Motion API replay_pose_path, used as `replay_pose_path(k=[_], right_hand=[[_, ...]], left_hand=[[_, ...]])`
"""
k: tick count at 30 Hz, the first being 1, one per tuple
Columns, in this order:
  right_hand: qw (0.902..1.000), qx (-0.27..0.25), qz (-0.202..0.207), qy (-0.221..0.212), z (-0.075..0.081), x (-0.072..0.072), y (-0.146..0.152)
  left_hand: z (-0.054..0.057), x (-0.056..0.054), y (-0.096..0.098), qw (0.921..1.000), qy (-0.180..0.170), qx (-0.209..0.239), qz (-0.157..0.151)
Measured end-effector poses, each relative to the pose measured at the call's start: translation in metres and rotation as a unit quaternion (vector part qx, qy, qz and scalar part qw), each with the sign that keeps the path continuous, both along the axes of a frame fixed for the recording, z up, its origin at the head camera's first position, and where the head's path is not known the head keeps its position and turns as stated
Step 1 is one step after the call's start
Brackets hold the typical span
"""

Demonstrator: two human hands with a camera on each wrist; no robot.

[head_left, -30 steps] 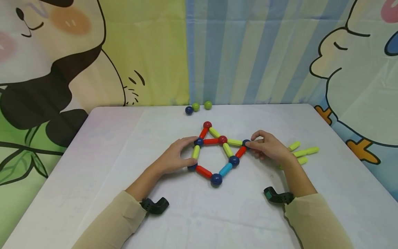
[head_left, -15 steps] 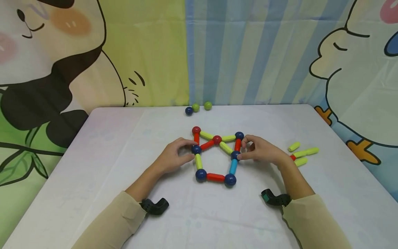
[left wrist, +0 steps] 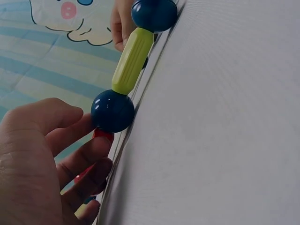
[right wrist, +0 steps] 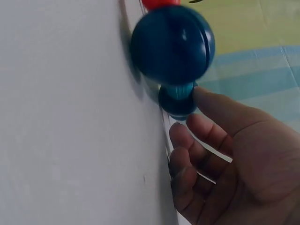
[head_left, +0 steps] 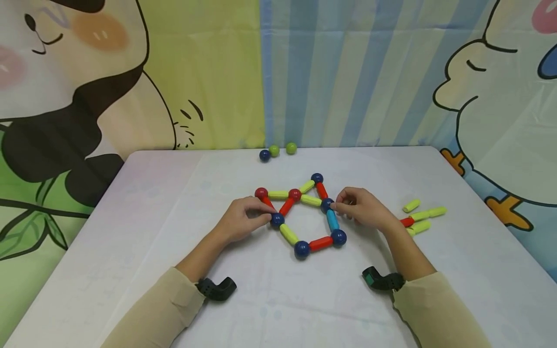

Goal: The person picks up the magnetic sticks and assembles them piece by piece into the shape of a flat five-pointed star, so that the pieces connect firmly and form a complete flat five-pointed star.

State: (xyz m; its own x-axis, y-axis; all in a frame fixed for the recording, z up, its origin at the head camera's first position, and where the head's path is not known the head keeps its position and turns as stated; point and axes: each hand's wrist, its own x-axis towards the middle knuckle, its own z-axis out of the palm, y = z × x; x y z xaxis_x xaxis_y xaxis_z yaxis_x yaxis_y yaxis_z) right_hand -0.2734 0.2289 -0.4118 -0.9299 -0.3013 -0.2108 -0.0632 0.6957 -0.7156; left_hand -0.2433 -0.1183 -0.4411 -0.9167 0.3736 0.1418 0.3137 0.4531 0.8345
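A flat frame of coloured rods and balls lies mid-table in the head view, one red ball (head_left: 294, 195) at its inner corner. My left hand (head_left: 243, 217) is at its left side, fingertips against a blue ball (head_left: 277, 221). In the left wrist view those fingers are loosely bent, the thumb (left wrist: 65, 114) just short of the ball. On the other side my right hand (head_left: 363, 208) pinches at another blue ball (head_left: 326, 205), where a red, a blue and a yellow-green rod meet. Its thumb (right wrist: 211, 103) touches a ball's side in the right wrist view; the other fingers curl below.
Several loose yellow-green rods (head_left: 419, 216) and a red rod (head_left: 407, 222) lie beyond the right wrist. By the table's far edge sit a dark blue ball (head_left: 264, 155) and two green balls (head_left: 291, 148). A cartoon-printed cloth (head_left: 209, 72) hangs behind.
The frame has turned counterclockwise on the table. My right hand has shifted from the outer blue ball to the neighbouring one; my left hand has stayed nearly in place.
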Motion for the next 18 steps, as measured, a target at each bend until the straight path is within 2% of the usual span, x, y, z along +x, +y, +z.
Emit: replay_pose_path(k=[5, 7, 9, 14, 16, 18], right_hand=[[0.9995, 0.003, -0.019, 0.024, -0.0038, -0.0004, -0.0044], [0.9994, 0.001, -0.025, 0.026, -0.0042, 0.0002, -0.0056], [0.9993, -0.006, -0.028, 0.025, -0.0043, 0.0008, -0.0065], [0.9991, -0.029, -0.025, 0.018, -0.0049, 0.0011, -0.0063], [0.9990, -0.039, -0.019, 0.011, -0.0050, 0.0011, -0.0059], [0.9988, -0.047, -0.010, 0.004, -0.0048, 0.0012, -0.0057]], left_hand=[[0.0001, 0.0009, 0.0001, 0.9994, 0.031, 0.010, -0.012], [0.0008, 0.0017, 0.0003, 0.9988, 0.048, 0.007, -0.009], [0.0016, 0.0022, 0.0004, 0.9971, 0.076, -0.001, 0.008], [0.0030, 0.0006, -0.0001, 0.9834, 0.153, -0.002, 0.097], [0.0025, -0.0010, -0.0006, 0.9807, 0.160, 0.002, 0.113], [0.0013, -0.0025, -0.0012, 0.9825, 0.151, -0.003, 0.109]])
